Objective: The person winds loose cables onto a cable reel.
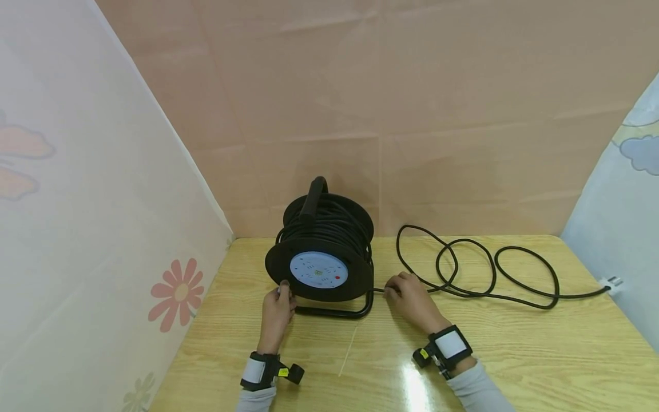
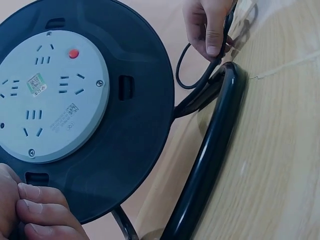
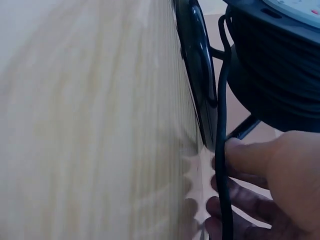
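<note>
A black cable reel [image 1: 360,280] stands upright left of the table's middle, with cable wound on its drum. Its front carries a pale round socket panel [image 2: 55,95] with a red button [image 2: 74,53]. At the lower left of that front, my left hand [image 1: 277,312] has its fingers curled against the reel; the part they grip is mostly hidden. Right of the reel's foot, my right hand [image 1: 414,300] holds the loose black cable [image 3: 222,125] between thumb and fingers, low over the table. From there the cable runs up to the drum.
The rest of the cable lies in loose loops across the table's right side, ending at a plug [image 1: 612,282] by the right edge. A tubular black stand [image 2: 210,155] supports the reel. Behind is a tan backdrop [image 1: 437,114]; a flowered panel [image 1: 103,171] rises at the left.
</note>
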Demonstrator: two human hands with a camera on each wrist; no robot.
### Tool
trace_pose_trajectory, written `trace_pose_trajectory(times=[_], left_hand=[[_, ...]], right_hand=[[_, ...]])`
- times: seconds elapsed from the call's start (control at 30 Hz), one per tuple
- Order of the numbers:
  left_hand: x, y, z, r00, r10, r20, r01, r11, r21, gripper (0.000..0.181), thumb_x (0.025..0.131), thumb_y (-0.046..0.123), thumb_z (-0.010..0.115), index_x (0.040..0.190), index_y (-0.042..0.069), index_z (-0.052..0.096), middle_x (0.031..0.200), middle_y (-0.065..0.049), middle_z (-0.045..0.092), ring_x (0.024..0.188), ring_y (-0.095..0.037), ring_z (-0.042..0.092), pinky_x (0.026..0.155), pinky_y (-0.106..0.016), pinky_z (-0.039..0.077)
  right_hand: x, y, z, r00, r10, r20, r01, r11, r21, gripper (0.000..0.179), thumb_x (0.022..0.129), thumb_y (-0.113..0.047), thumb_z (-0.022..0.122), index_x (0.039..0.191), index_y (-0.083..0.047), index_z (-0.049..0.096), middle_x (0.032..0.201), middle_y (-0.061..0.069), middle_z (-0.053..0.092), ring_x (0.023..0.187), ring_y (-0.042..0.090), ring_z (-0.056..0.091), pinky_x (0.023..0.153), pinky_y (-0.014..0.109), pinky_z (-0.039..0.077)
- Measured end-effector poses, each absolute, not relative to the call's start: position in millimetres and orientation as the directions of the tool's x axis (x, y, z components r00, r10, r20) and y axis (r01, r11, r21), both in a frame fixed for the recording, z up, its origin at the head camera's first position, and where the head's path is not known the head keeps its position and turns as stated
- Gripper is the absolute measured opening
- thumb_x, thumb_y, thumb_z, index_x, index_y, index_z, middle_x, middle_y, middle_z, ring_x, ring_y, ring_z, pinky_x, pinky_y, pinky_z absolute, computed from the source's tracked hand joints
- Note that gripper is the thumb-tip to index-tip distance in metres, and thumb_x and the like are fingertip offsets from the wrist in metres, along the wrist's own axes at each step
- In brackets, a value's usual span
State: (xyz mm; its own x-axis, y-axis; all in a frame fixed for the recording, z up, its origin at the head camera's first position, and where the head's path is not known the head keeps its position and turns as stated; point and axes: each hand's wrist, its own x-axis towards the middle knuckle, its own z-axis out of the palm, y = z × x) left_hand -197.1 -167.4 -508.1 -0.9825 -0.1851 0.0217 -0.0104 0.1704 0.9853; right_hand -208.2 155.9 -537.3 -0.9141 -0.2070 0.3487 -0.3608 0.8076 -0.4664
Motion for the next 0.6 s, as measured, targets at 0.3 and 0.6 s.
trace_pose_trajectory(times=[0.3, 0.6], left_hand=[[-193.9, -168.2, -498.8, -0.981, -0.195, 0.019, -0.014, 0.168, 0.986, 0.05, 0.104, 0.035, 0.038, 0.063, 0.007, 0.041, 0.051, 0.005, 0.036, 0.039, -0.006, 0.031, 0.035, -0.02, 0.025], [-197.6, -169.1, -500.6, -0.98, -0.198, -0.021, -0.048, 0.136, 0.99, 0.05, 0.106, 0.031, 0.038, 0.063, 0.003, 0.039, 0.051, 0.004, 0.033, 0.035, -0.002, 0.028, 0.035, -0.02, 0.022]], right_hand=[[-216.0, 174.4, -538.8, -0.872, -0.093, 0.481, -0.3, 0.878, -0.373, 0.013, 0.085, -0.007, 0.071, 0.097, -0.003, 0.068, 0.099, 0.016, 0.06, 0.092, 0.036, 0.049, 0.076, 0.048, 0.044], [-218.1, 185.1, -543.2, -0.897, -0.039, 0.441, -0.236, 0.885, -0.402, 0.031, 0.084, 0.003, 0.068, 0.114, 0.008, 0.061, 0.102, 0.027, 0.061, 0.093, 0.04, 0.055, 0.077, 0.051, 0.043]])
